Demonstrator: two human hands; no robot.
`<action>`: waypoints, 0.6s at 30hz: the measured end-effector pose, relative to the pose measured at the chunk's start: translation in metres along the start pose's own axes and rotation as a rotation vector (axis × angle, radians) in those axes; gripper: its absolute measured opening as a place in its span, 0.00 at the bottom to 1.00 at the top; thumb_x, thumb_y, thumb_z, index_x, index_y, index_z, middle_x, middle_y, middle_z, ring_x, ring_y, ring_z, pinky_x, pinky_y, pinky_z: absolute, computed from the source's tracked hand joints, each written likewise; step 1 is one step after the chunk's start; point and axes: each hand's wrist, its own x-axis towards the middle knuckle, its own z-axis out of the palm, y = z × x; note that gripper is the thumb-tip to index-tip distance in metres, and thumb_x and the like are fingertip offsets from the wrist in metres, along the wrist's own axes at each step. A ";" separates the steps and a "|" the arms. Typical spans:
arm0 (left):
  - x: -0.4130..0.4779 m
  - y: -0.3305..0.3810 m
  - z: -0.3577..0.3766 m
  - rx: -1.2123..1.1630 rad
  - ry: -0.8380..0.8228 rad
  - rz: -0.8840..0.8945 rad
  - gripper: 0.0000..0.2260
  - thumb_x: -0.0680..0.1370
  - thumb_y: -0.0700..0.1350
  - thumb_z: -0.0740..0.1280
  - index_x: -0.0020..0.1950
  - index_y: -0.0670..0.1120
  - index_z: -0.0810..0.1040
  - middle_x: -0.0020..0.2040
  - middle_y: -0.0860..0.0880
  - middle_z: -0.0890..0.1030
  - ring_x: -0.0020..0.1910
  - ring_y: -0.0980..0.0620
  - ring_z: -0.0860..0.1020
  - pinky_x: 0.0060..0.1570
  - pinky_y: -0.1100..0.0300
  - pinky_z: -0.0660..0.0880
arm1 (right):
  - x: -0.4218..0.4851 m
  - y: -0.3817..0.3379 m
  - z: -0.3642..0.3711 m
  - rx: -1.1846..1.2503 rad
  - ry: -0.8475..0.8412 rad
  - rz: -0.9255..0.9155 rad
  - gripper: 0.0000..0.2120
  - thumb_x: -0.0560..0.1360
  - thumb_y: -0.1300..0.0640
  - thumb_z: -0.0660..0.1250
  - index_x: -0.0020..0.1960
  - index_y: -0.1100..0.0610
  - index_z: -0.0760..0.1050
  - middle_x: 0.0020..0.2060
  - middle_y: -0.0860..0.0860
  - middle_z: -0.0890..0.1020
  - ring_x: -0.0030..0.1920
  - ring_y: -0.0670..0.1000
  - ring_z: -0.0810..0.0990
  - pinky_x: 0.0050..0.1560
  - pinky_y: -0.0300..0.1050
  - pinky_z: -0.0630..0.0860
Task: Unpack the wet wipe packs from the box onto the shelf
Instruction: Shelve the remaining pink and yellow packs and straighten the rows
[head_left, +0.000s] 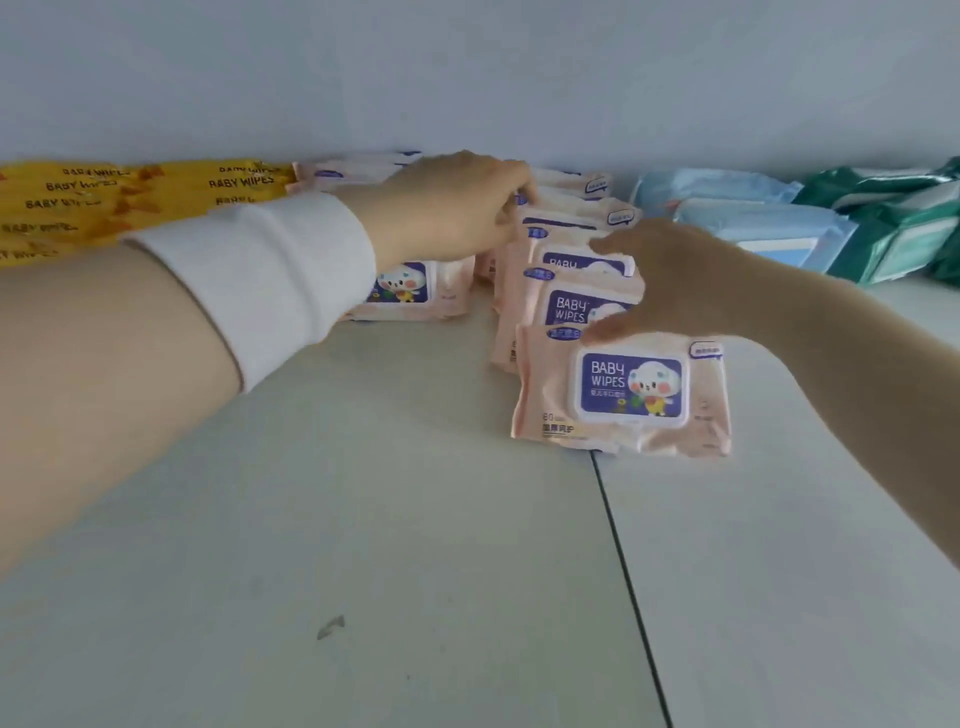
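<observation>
Pink wipe packs (623, 395) lie overlapped in a row running away across the shelf (363, 519). The nearer right hand (691, 280) seems to pinch the front ones; the left hand (452, 208) reaches the far end, grip impossible to tell.

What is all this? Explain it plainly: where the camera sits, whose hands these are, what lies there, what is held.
No machine here: a person works bare-handed, and the one picture comes from a camera on their head, looking down. The left hand, in a white sleeve, reaches the back of a row of pink packs on the pale shelf; whether it grips one is unclear. The right hand grips packs near the row's front. To the left lie yellow packs, to the right blue packs and green packs.
</observation>
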 end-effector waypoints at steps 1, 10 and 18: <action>0.006 0.015 0.008 -0.008 -0.049 0.006 0.16 0.78 0.48 0.60 0.66 0.49 0.70 0.60 0.49 0.77 0.60 0.48 0.74 0.58 0.54 0.70 | -0.005 0.016 0.006 -0.052 -0.061 0.023 0.46 0.64 0.39 0.72 0.75 0.54 0.57 0.71 0.56 0.65 0.72 0.56 0.62 0.69 0.48 0.60; 0.036 0.041 0.054 -0.097 -0.364 -0.173 0.20 0.78 0.54 0.62 0.64 0.42 0.71 0.60 0.45 0.75 0.52 0.48 0.74 0.51 0.57 0.69 | -0.018 0.066 0.051 -0.128 -0.026 -0.108 0.39 0.63 0.35 0.71 0.65 0.55 0.63 0.59 0.52 0.75 0.57 0.55 0.75 0.52 0.47 0.69; 0.029 0.033 0.045 -0.367 -0.421 -0.192 0.11 0.77 0.52 0.65 0.37 0.51 0.68 0.34 0.53 0.68 0.34 0.54 0.65 0.35 0.59 0.62 | -0.001 0.070 0.046 -0.163 0.276 -0.260 0.46 0.59 0.41 0.77 0.69 0.58 0.62 0.74 0.57 0.54 0.73 0.59 0.53 0.70 0.52 0.57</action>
